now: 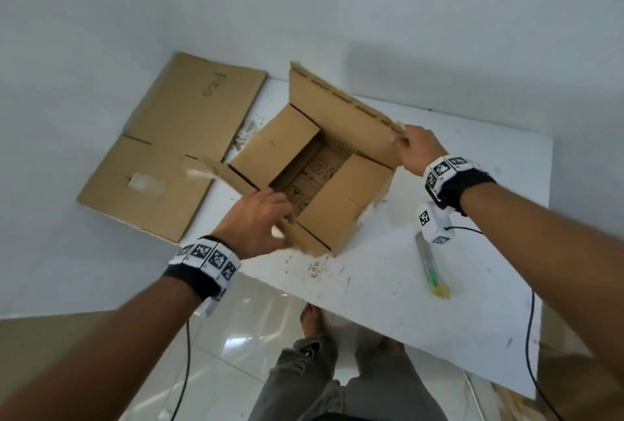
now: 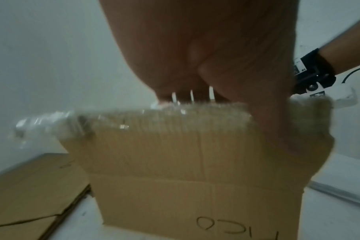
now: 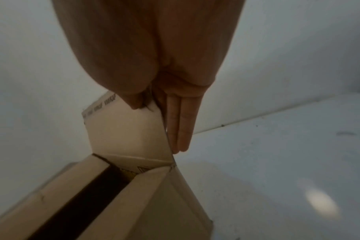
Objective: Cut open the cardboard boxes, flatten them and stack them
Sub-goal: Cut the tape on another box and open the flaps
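1. While the box [image 1: 314,174] stands at the centre of the head view on the white surface [image 1: 422,285], its top is open and four flaps spread out.
2. Left hand [image 1: 253,221] grips the near flap at lower centre, thumb on the outer face and fingers over the edge; in the left wrist view clear tape [image 2: 51,120] hangs from that flap's blurred edge.
3. Right hand [image 1: 417,150] pinches the corner of the far flap [image 1: 337,110], which stands raised at centre right; the right wrist view shows the thumb on the flap's inner face and straight fingers [image 3: 181,123] behind it.
4. Two side flaps lie partly folded over the opening, with printed symbols visible on the bottom inside.
5. Flat cardboard [image 1: 169,147] lies at the left of the head view, partly over the surface's left edge, with handwriting on it.
6. At right, near the front edge, a yellow-green cutter [image 1: 434,275] lies on the surface, apart from the box.
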### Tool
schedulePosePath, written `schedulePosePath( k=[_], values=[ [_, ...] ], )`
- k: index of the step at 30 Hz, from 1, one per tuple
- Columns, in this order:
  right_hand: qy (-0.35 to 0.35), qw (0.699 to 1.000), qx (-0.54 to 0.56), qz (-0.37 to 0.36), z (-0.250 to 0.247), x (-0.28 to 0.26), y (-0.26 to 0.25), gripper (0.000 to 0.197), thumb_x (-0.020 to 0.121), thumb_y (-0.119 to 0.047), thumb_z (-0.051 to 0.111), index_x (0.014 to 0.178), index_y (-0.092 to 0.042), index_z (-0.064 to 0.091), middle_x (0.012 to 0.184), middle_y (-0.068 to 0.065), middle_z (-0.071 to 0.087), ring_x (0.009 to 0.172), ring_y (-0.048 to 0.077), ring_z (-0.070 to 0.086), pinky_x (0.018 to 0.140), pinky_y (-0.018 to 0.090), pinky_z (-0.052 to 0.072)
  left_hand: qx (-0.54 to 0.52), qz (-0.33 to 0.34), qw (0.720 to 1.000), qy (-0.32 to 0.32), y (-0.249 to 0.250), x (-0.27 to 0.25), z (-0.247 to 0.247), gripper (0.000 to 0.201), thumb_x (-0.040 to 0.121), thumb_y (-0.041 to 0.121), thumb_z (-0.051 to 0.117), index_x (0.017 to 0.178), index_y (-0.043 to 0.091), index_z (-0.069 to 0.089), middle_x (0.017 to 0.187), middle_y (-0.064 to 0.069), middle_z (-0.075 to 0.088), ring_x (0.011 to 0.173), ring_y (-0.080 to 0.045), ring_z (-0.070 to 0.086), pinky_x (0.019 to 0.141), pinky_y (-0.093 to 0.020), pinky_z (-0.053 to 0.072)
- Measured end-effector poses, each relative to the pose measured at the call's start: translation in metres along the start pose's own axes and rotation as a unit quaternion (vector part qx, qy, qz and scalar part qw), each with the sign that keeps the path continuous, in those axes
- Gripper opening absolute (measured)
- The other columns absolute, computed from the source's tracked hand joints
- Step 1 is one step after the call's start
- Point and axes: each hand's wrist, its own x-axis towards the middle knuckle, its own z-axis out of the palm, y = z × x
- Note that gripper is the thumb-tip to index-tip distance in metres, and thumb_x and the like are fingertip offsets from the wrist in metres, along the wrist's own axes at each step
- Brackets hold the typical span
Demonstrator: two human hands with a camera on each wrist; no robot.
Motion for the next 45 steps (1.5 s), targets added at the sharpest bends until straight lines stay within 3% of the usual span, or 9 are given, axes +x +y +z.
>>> schedulePosePath(
  k=[4,11,15,20,25,33,37,41,45],
  values=[
    [0.061,0.980,0.131,0.136,0.010,0.001,0.007,0.040,0.098,-0.042,0.056,0.116,-0.006,0.061,0.106,0.016,0.069,0.071,0.034,0.072,0.067,0.043,0.062,-0.040,-0.116,0.967,-0.222,-0.015,-0.025,0.014,0.116,0.053,0.107,0.044,0.145,0.036,0.048,0.147,0.014,0.044,0.130,-0.014,0.042,0.115,-0.042,0.035],
    [-0.026,0.921,0.220,0.321,0.047,-0.020,0.028,0.053,0.096,-0.052,0.056,0.108,-0.001,0.060,0.081,0.013,0.075,0.058,0.030,0.073,0.070,0.054,0.062,0.232,-0.077,0.956,-0.161,-0.043,-0.004,0.069,0.115,0.083,0.062,0.070,0.164,0.012,0.006,0.171,-0.012,0.008,0.157,-0.034,0.010,0.127,-0.052,0.006],
    [-0.096,0.915,0.282,0.271,0.057,-0.039,0.030,0.048,0.101,-0.052,0.050,0.120,-0.008,0.058,0.102,0.012,0.075,0.080,0.031,0.074,0.072,0.042,0.061,0.140,-0.028,0.983,-0.116,-0.056,0.031,0.073,0.052,0.096,0.049,0.062,0.134,0.015,0.052,0.140,-0.005,0.056,0.139,-0.026,0.047,0.126,-0.047,0.012],
    [-0.129,0.872,0.363,0.303,0.052,-0.074,0.036,0.075,0.090,-0.076,0.046,0.137,-0.018,0.050,0.129,0.005,0.063,0.109,0.032,0.063,0.095,0.050,0.053,-0.099,-0.007,0.995,0.020,-0.040,0.062,0.024,0.032,0.094,0.039,0.069,0.101,0.011,0.057,0.092,-0.001,0.058,0.084,-0.028,0.058,0.080,-0.042,0.043],
    [-0.110,0.805,0.531,0.241,0.054,-0.106,-0.004,0.128,0.052,-0.096,0.057,0.156,-0.027,0.030,0.144,-0.004,0.048,0.130,0.026,0.051,0.108,0.055,0.044,-0.286,-0.118,0.948,0.075,-0.017,0.097,-0.061,0.036,0.095,0.047,0.067,0.112,0.020,0.050,0.095,0.011,0.058,0.081,-0.005,0.056,0.059,-0.020,0.043],
    [-0.064,0.833,0.523,0.166,0.062,-0.079,-0.058,0.103,0.060,-0.086,0.073,0.136,-0.019,0.053,0.131,0.002,0.066,0.117,0.025,0.065,0.103,0.052,0.050,-0.484,-0.160,0.860,0.036,-0.019,0.104,-0.098,0.060,0.087,0.067,0.066,0.122,0.019,0.057,0.119,-0.001,0.070,0.108,-0.019,0.069,0.087,-0.040,0.058],
    [0.098,0.866,0.442,0.211,0.038,-0.091,-0.060,0.074,0.059,-0.066,0.088,0.111,-0.017,0.069,0.101,-0.001,0.077,0.093,0.020,0.075,0.089,0.045,0.060,-0.586,-0.170,0.790,-0.060,-0.037,0.094,-0.083,0.069,0.088,0.025,0.078,0.144,0.016,0.039,0.135,-0.009,0.061,0.118,-0.024,0.064,0.088,-0.033,0.059],
    [0.143,0.913,0.347,0.162,-0.003,-0.104,-0.081,0.031,0.087,-0.028,0.076,0.116,-0.020,0.066,0.101,-0.001,0.075,0.093,0.017,0.072,0.093,0.043,0.057,-0.490,-0.141,0.848,-0.147,-0.056,0.074,-0.061,0.104,0.071,0.048,0.089,0.150,0.045,0.021,0.136,0.005,0.061,0.120,-0.016,0.064,0.098,-0.048,0.057],
    [-0.062,0.941,0.331,0.018,-0.023,-0.122,-0.133,0.054,0.090,-0.037,0.073,0.141,-0.029,0.055,0.136,-0.014,0.060,0.123,0.007,0.059,0.102,0.034,0.051,-0.372,-0.184,0.902,-0.120,-0.052,0.066,-0.057,0.077,0.090,0.080,0.040,0.151,0.036,0.026,0.099,-0.005,0.076,0.070,-0.026,0.077,0.076,-0.050,0.063]
  ],
)
